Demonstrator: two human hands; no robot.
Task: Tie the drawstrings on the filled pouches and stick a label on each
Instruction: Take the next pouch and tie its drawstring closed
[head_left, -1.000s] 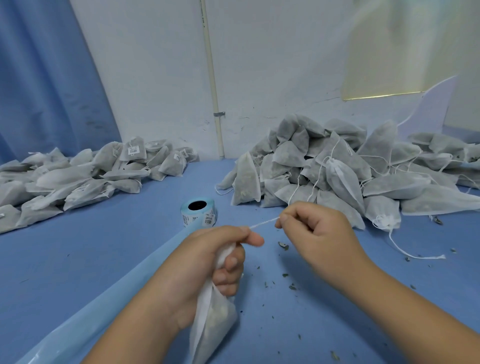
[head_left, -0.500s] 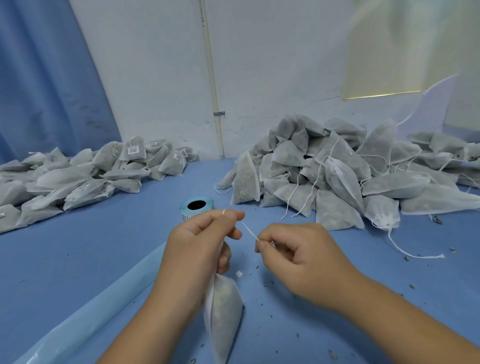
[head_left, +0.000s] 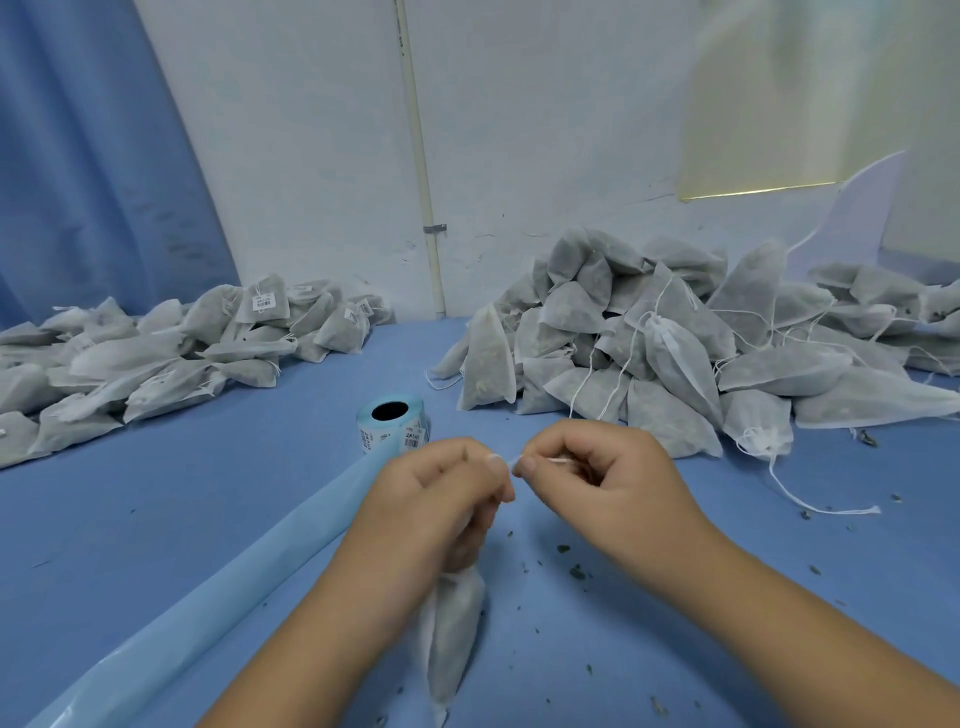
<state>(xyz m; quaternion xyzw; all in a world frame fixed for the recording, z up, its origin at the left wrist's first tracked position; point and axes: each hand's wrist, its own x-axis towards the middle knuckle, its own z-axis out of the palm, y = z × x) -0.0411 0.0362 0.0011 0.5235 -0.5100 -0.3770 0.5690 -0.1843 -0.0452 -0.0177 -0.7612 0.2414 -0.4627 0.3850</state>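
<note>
At the lower centre of the frame the person's left hand (head_left: 441, 499) is curled round the gathered neck of a filled pouch (head_left: 452, 634), whose body hangs from the fist towards the bottom edge, over the blue table (head_left: 208, 519); whether its tip touches the table cannot be told. Just right of it the right hand (head_left: 608, 478) pinches the thin white drawstring (head_left: 558, 461) between thumb and forefinger, and the fingertips of the two hands nearly meet. This looks like the tying step on this one pouch, with the string being worked into a knot at the neck. The fingers hide the knot, so how far it is formed is unclear. The next move probably calls for a pull to the right to draw the string snug while the left hand holds the neck firm. The label comes after that. The label roll (head_left: 392, 423) stands just above the hands at mid-frame, its pale blue backing strip (head_left: 208, 597) trailing to the lower left. The labelled heap (head_left: 156, 353) lies at mid-left, and the larger heap with loose strings (head_left: 675, 338) at mid-right, apparently waiting.
</note>
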